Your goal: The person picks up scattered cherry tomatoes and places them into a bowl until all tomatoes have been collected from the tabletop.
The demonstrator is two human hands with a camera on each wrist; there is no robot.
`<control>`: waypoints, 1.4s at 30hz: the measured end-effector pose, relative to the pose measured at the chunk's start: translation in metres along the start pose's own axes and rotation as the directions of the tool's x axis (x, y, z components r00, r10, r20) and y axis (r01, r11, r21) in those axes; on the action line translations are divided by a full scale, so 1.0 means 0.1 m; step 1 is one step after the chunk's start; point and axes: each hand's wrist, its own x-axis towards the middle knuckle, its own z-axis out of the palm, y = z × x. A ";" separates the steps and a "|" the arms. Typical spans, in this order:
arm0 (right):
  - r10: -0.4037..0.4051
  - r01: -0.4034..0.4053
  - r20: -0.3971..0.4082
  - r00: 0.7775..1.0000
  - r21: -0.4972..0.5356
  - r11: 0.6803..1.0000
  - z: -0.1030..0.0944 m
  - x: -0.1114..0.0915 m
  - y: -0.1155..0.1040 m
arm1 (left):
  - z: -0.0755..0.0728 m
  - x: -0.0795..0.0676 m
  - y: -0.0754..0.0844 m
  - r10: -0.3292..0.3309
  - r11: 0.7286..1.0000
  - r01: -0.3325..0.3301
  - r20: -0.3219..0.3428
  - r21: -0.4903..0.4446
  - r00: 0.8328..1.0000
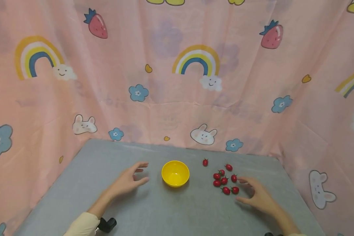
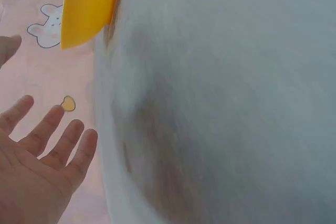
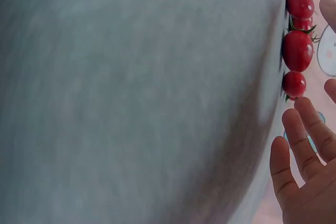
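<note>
A yellow bowl (image 1: 175, 174) stands upright on the grey table, and no tomatoes show inside it. Left of it my left hand (image 1: 129, 179) hovers with fingers spread and nothing held, apart from the bowl. In the left wrist view the bowl (image 2: 86, 9) appears beyond the left hand (image 2: 39, 166). Several cherry tomatoes (image 1: 224, 180) with green stems lie in a loose group right of the bowl. One cherry tomato (image 1: 205, 162) sits off by itself toward the back. My right hand (image 1: 259, 196) is just right of the group, fingers relaxed and holding nothing; the right wrist view shows its fingers (image 3: 298, 135) beside the tomatoes (image 3: 297, 51).
The grey tabletop (image 1: 177, 213) ends at a pink curtain (image 1: 165, 121) printed with rainbows, strawberries and rabbits, which encloses the back and both sides. A black strap piece (image 1: 107, 225) hangs by the left sleeve (image 1: 84, 224).
</note>
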 end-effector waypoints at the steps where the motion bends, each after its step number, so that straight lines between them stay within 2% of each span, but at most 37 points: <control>1: 0.003 -0.003 -0.002 1.000 0.008 1.000 0.01 0.00 0.00 | 0.03 0.03 0.01 0.001 1.000 -0.001 0.001 -0.006 1.000; 6: 0.063 -0.062 -0.003 0.998 0.076 0.995 0.06 0.01 0.00 | 0.16 0.21 0.05 0.022 0.998 -0.020 0.032 -0.065 0.999; 11: 0.110 -0.110 0.008 0.994 0.119 0.987 0.08 0.02 -0.01 | 0.29 0.33 0.07 0.060 0.992 -0.052 0.066 -0.117 0.996; 15: 0.074 -0.076 0.015 0.997 0.168 0.983 0.08 0.04 -0.02 | 0.36 0.38 0.09 0.063 0.992 -0.054 0.077 -0.115 0.995; 22: 0.082 -0.085 0.019 0.996 0.212 0.974 0.08 0.04 0.02 | 0.44 0.43 0.13 0.064 0.993 -0.054 0.092 -0.105 0.994; 32: 0.168 -0.178 0.058 0.984 0.248 0.952 0.06 0.04 -0.03 | 0.47 0.43 0.17 0.046 0.994 -0.037 0.085 -0.100 0.995; 38: 0.134 -0.141 0.044 0.990 0.250 0.958 0.07 0.04 -0.04 | 0.50 0.45 0.18 0.028 0.994 -0.019 0.088 -0.105 0.996; 42: 0.139 -0.149 0.057 0.989 0.245 0.958 0.08 0.04 -0.02 | 0.54 0.47 0.19 0.025 0.996 -0.016 0.098 -0.093 0.995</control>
